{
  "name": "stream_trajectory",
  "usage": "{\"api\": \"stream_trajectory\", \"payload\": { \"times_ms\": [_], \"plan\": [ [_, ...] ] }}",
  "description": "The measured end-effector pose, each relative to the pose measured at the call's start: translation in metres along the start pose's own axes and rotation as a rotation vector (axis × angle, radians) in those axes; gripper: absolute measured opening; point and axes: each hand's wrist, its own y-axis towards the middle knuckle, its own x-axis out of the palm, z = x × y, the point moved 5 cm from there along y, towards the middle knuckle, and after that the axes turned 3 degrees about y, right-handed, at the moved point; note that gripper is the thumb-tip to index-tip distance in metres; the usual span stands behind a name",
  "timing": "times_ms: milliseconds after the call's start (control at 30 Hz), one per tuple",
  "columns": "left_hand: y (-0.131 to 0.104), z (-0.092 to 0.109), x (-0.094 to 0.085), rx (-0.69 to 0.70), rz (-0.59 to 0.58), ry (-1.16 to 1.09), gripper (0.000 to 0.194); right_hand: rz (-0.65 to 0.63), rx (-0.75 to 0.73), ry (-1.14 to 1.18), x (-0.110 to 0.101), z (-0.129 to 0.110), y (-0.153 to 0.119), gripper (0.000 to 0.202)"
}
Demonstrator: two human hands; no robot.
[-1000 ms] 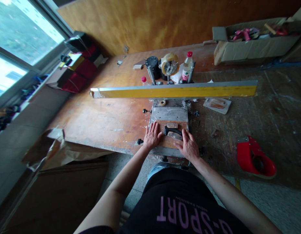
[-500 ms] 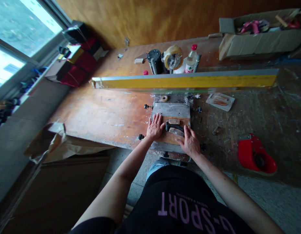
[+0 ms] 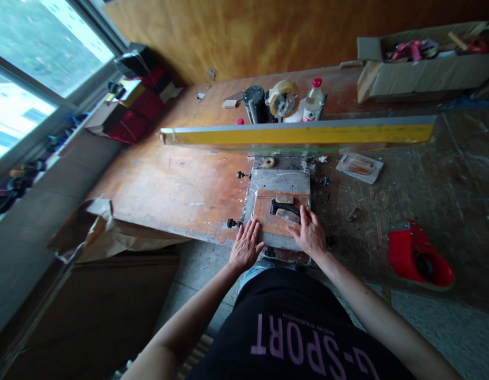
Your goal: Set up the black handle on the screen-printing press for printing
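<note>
A brown wooden board (image 3: pixel 265 208) with a curved black handle (image 3: pixel 284 205) on top lies over a grey metal plate (image 3: pixel 281 179). My left hand (image 3: pixel 245 249) is open, fingers stretched, its fingertips at the near left edge of the board and plate. To the right of the handle, my right hand (image 3: pixel 310 232) rests at the board's right edge, thumb and fingers apart. Its fingertips are close to the handle's right end; whether they touch it I cannot tell. Beside the plate's left side stick out a black knob (image 3: pixel 232 223) and another knob (image 3: pixel 241 174).
Behind the plate, a long yellow bar (image 3: pixel 299 135) spans the bench. Past it stand a red-capped bottle (image 3: pixel 313 100), a tape roll (image 3: pixel 284 100) and a black container (image 3: pixel 254 103). A red tape dispenser (image 3: pixel 420 253) lies at right, a cardboard box (image 3: pixel 418 79) at the back right.
My left hand has slid back toward me, from the board's left side to its near left corner. My right hand stays beside the handle. The view has shifted slightly.
</note>
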Motion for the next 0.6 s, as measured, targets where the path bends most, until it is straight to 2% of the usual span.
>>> {"api": "stream_trajectory", "payload": {
  "times_ms": [167,233,300,400,467,533,567,600],
  "plan": [
    [-0.026,0.002,-0.004,0.008,-0.011,-0.039,0.064,0.017,0.001,0.045,0.000,0.002,-0.001,0.085],
    [-0.029,-0.003,-0.013,0.032,-0.007,-0.118,0.054,0.042,0.013,0.075,-0.002,0.004,0.001,0.081],
    [-0.024,-0.016,-0.032,-0.006,0.047,-0.257,0.044,0.076,0.034,0.114,-0.005,0.006,0.003,0.074],
    [0.003,-0.047,-0.079,-0.233,0.247,-0.592,0.045,0.135,0.094,0.195,-0.012,0.012,0.010,0.061],
    [0.031,-0.064,-0.120,-0.345,0.468,-0.920,0.054,0.165,0.136,0.261,-0.018,0.016,0.016,0.056],
    [0.064,-0.073,-0.162,-0.340,0.692,-1.221,0.061,0.183,0.166,0.326,-0.023,0.019,0.022,0.054],
    [0.081,-0.074,-0.180,-0.307,0.754,-1.327,0.061,0.192,0.178,0.354,-0.027,0.021,0.024,0.053],
    [0.097,-0.073,-0.195,-0.268,0.767,-1.406,0.063,0.200,0.188,0.378,-0.030,0.023,0.026,0.052]
  ]
}}
